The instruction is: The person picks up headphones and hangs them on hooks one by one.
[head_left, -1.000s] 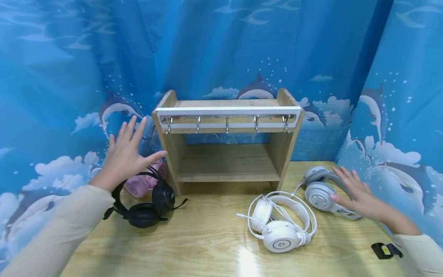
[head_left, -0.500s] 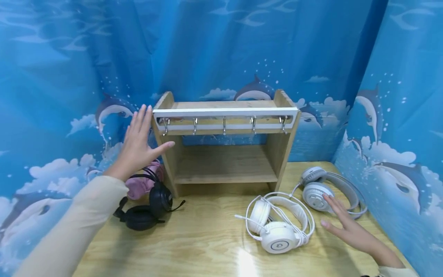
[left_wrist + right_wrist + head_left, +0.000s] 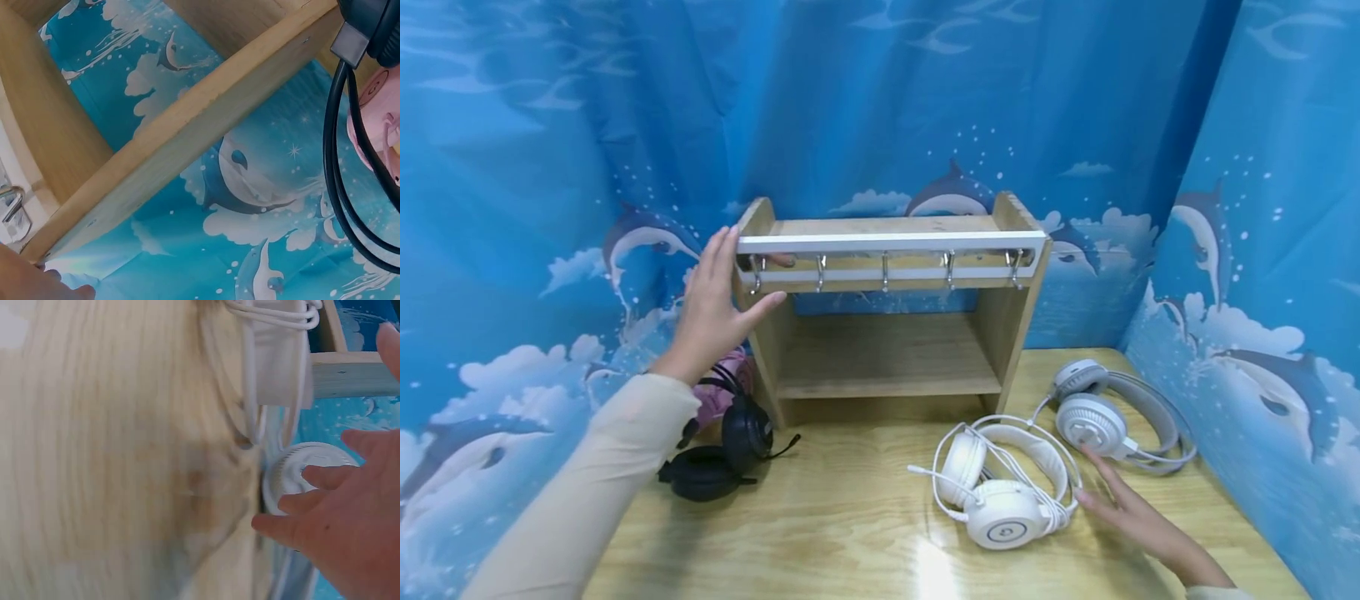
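Observation:
My left hand (image 3: 707,312) is at the upper left side of a wooden shelf rack (image 3: 891,392), fingers extended along its side panel and thumb in front. In the left wrist view, fingertips (image 3: 44,278) meet the panel's corner. Below this hand sit black headphones (image 3: 747,433) with a microphone, partly behind the sleeve. My right hand (image 3: 1138,521) hovers with spread fingers between white headphones (image 3: 1007,512), wrapped in their cable, and grey headphones (image 3: 1090,423). In the right wrist view its fingers overlap a round earcup (image 3: 281,481); contact cannot be told.
A white rail with several metal hooks (image 3: 885,271) runs across the rack's top front. A pink item (image 3: 715,404) lies behind the black headphones. Blue dolphin-print curtains (image 3: 880,100) enclose the wooden table (image 3: 850,517) at the back and right.
My left hand has moved right, up to the rack's side. The right hand has come down and left, from over the grey headphones to beside the white ones.

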Demonstrator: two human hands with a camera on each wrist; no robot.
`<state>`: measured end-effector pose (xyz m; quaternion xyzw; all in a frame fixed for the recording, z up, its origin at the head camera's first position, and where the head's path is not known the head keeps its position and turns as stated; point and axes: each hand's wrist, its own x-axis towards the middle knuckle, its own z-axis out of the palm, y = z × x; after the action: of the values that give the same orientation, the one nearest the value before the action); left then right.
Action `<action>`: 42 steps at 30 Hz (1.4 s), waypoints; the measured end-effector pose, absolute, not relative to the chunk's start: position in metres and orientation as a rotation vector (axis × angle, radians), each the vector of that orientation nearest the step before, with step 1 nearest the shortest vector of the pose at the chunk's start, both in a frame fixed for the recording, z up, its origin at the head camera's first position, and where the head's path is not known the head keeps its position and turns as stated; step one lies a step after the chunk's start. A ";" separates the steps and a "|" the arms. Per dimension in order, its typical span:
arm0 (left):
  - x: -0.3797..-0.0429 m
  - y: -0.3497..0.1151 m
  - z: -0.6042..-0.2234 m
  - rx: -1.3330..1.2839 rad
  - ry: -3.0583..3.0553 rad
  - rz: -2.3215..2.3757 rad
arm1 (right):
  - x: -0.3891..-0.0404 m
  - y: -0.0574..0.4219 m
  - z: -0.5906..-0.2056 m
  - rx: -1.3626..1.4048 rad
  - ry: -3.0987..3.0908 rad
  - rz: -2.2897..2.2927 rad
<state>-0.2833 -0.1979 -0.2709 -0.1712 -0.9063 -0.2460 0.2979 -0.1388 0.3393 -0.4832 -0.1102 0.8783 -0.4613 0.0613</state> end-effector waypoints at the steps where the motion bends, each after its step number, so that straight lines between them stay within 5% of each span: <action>1: -0.284 -0.197 -0.272 -0.456 -2.388 -0.662 | -0.140 0.339 -0.485 -0.310 2.640 -1.405; 42: -0.300 -0.180 -0.289 -0.355 -2.136 -0.681 | -0.163 0.309 -0.499 0.453 2.325 -1.808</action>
<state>-0.3000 -0.1798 -0.2893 -0.1417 -0.8531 -0.2718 0.4222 -0.1626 0.3092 -0.4989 0.1515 0.7778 -0.6047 0.0807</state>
